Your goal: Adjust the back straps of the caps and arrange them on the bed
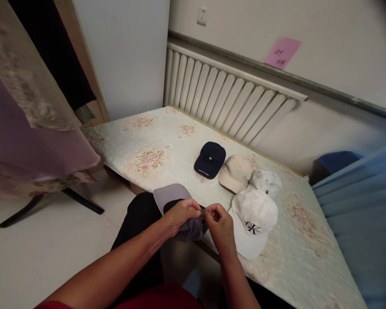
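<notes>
A grey baseball cap (175, 194) lies upturned over my lap at the table's near edge, its brim pointing away to the left. My left hand (182, 215) is closed on the cap's back strap beside a small metal-looking buckle (202, 212). Fingers of my right hand (221, 228) pinch the strap from the other side of the buckle. Both hands cover part of the cap. Just right of my right hand sits a white cap (255, 212) with black "CK" letters. Beyond it are a beige cap (236, 172), a pale patterned cap (266, 182) and a navy cap (210, 159).
The caps rest on a table with a floral cloth (151, 161). A white radiator (225, 92) runs along the wall behind it. Draped cloths (41, 124) hang at the left above black stand legs (83, 201). A blue curtain (366, 206) borders the right side.
</notes>
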`<action>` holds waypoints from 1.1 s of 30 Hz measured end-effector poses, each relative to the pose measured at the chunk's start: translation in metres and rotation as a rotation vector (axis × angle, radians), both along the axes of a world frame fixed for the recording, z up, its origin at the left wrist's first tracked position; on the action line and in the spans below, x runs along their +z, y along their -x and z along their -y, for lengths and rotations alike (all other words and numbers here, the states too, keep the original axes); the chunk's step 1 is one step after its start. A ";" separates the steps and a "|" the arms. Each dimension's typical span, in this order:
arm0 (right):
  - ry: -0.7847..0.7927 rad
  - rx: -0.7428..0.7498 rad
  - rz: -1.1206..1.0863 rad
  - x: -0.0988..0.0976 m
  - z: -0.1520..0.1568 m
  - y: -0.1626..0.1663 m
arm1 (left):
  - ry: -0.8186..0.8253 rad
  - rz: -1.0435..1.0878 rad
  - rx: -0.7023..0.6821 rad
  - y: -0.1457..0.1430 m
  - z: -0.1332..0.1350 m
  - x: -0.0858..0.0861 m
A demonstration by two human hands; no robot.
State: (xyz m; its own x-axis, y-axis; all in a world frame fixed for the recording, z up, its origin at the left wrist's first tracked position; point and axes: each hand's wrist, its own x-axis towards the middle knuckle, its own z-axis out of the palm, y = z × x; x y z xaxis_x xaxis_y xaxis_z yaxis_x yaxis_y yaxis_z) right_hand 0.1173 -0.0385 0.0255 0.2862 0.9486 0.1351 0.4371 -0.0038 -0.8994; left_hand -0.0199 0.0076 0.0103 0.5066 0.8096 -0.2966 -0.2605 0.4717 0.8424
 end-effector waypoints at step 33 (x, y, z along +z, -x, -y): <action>-0.119 -0.021 0.251 -0.002 0.001 0.001 | -0.034 -0.084 0.022 -0.007 -0.001 -0.007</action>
